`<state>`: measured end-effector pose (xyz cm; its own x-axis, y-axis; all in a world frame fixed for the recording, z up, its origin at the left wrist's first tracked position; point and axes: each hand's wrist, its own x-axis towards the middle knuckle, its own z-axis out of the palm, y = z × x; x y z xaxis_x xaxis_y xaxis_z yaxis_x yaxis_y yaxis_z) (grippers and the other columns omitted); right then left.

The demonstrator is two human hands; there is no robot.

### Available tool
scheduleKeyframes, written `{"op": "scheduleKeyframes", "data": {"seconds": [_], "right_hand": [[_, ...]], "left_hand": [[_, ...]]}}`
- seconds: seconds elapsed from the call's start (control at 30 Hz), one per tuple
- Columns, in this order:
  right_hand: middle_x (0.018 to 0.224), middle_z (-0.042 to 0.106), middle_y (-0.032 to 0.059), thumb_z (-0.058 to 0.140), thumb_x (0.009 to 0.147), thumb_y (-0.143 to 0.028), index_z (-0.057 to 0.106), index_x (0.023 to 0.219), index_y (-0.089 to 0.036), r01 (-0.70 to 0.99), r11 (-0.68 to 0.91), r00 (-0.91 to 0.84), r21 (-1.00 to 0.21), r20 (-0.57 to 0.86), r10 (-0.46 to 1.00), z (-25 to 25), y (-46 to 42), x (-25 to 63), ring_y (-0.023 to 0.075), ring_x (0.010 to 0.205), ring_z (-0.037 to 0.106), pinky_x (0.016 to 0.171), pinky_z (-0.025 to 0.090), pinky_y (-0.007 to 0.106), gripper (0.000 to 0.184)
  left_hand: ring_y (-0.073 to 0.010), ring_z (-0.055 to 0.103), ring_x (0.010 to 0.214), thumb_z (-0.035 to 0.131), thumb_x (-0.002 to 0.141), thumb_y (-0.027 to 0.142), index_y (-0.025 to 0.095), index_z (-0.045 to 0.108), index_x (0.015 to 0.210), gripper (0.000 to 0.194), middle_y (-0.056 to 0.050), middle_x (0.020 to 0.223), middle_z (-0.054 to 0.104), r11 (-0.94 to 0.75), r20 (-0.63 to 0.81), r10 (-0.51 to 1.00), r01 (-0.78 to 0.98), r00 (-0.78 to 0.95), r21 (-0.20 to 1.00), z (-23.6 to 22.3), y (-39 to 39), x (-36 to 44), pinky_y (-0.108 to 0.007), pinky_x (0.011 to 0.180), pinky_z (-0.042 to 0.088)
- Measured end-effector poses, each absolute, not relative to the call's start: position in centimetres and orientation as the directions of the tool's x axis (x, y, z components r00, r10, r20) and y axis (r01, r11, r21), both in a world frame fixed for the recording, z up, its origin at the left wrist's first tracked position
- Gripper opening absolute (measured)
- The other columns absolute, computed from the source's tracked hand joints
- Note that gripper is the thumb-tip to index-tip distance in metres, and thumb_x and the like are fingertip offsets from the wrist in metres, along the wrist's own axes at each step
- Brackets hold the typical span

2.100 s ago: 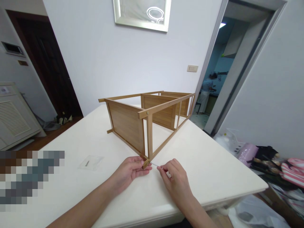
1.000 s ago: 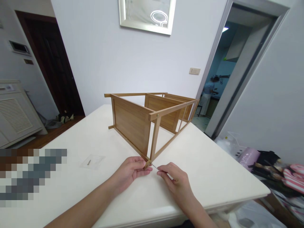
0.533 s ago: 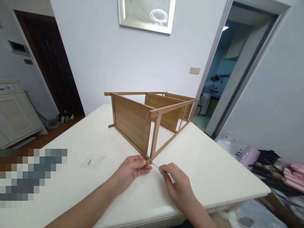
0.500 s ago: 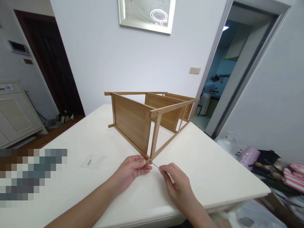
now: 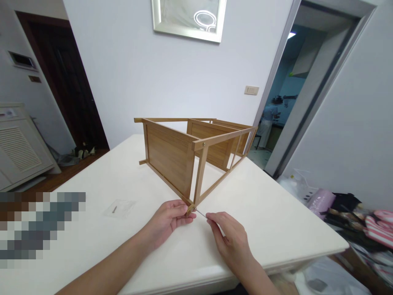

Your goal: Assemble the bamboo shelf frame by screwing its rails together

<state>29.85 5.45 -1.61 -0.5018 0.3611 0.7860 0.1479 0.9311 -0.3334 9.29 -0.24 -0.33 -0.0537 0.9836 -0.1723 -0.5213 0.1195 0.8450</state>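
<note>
Fingers of the left hand (image 5: 172, 219) are closing on a leg end (image 5: 190, 209); those of the right hand (image 5: 231, 235) are pinching a slender metal rod (image 5: 201, 213)

The left thumb is pressing on the leg end from above while the fingers are curling behind and below it; the right thumb and forefinger are coming together on the rod's outer end.

The white table (image 5: 276, 213) is carrying the whole load. On it the open-framed wooden shelving unit (image 5: 168, 153) is lying on its side, its near lower corner pointing towards the person and its far end reaching back towards the wall. It is looking stiff and fairly light for its bulk, though probably awkward to turn by one corner; the thick rails are offering the surest hold, with a hand on each side, while the flat panels are giving fingers less to wrap around. Its smooth feet are likely to be sliding readily if pushed.

Left of the frame, a clear plastic bag (image 5: 125, 209) is resting flat, limp and slippery-looking, with a small screw (image 5: 114, 209) showing in or on it. The rod is meeting the near corner at a slant; it is seeming rigid but thin, so a fingertip grip near its outer end is suiting it. At the upper corner, a brass-coloured bolt head (image 5: 204, 144) is showing.
</note>
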Motion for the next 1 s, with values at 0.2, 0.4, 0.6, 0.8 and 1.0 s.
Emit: {"op": "scheduleKeyframes", "data": {"seconds": [0.2, 0.4, 0.6, 0.8, 1.0], "right_hand": [[0.084, 0.072, 0.0031, 0.053, 0.091, -0.004, 0.064, 0.103, -0.022, 0.152, 0.918, -0.471, -0.366, 0.789, 0.393, -1.58, 5.95, 29.98, 0.0157, 0.077, 0.069, 0.068, 0.057, 0.028, 0.024], [0.082, 0.074, 0.0018, 0.058, 0.091, -0.011, 0.067, 0.092, -0.022, 0.165, 0.857, -0.467, -0.487, 0.727, 0.503, -1.45, 6.17, 30.16, 0.0149, 0.074, 0.071, 0.067, 0.058, 0.026, 0.014], [0.083, 0.074, 0.0034, 0.054, 0.091, -0.005, 0.066, 0.102, -0.021, 0.119, 0.919, -0.474, -0.375, 0.792, 0.384, -1.29, 6.04, 29.99, 0.0153, 0.076, 0.07, 0.067, 0.058, 0.027, 0.022], [0.082, 0.072, 0.0034, 0.053, 0.092, -0.005, 0.064, 0.103, -0.021, 0.147, 0.925, -0.469, -0.35, 0.799, 0.377, -1.61, 6.11, 29.92, 0.0153, 0.074, 0.069, 0.066, 0.058, 0.027, 0.022], [0.085, 0.07, 0.0058, 0.052, 0.09, -0.001, 0.061, 0.103, -0.02, 0.177, 0.941, -0.506, -0.289, 0.793, 0.339, -1.99, 5.74, 29.78, 0.0175, 0.079, 0.067, 0.069, 0.057, 0.03, 0.024]], "left_hand": [[-0.0198, 0.071, 0.087, 0.075, 0.08, 0.02, 0.01, 0.071, 0.086, 0.013, -0.012, 0.095, 0.074, 0.125, -0.175, 0.983, -0.512, -0.052, 0.85, -0.49, -0.18, 9.15, -0.028, 0.081, 0.058], [-0.0202, 0.072, 0.09, 0.074, 0.08, 0.02, 0.01, 0.072, 0.088, 0.012, -0.013, 0.097, 0.075, 0.142, -0.188, 0.981, -0.504, -0.041, 0.852, -0.47, -0.08, 9.08, -0.029, 0.083, 0.058], [-0.0201, 0.072, 0.087, 0.074, 0.079, 0.018, 0.01, 0.071, 0.084, 0.01, -0.013, 0.094, 0.075, 0.153, -0.2, 0.979, -0.515, -0.036, 0.843, -0.51, -0.04, 8.94, -0.029, 0.082, 0.058], [-0.0194, 0.072, 0.086, 0.075, 0.078, 0.018, 0.01, 0.071, 0.083, 0.01, -0.012, 0.091, 0.076, 0.14, -0.195, 0.979, -0.523, -0.052, 0.841, -0.52, -0.11, 8.94, -0.028, 0.082, 0.058], [-0.019, 0.072, 0.085, 0.074, 0.079, 0.019, 0.009, 0.071, 0.084, 0.011, -0.013, 0.092, 0.075, 0.135, -0.192, 0.98, -0.518, -0.058, 0.845, -0.58, -0.04, 8.96, -0.028, 0.082, 0.058]]}}
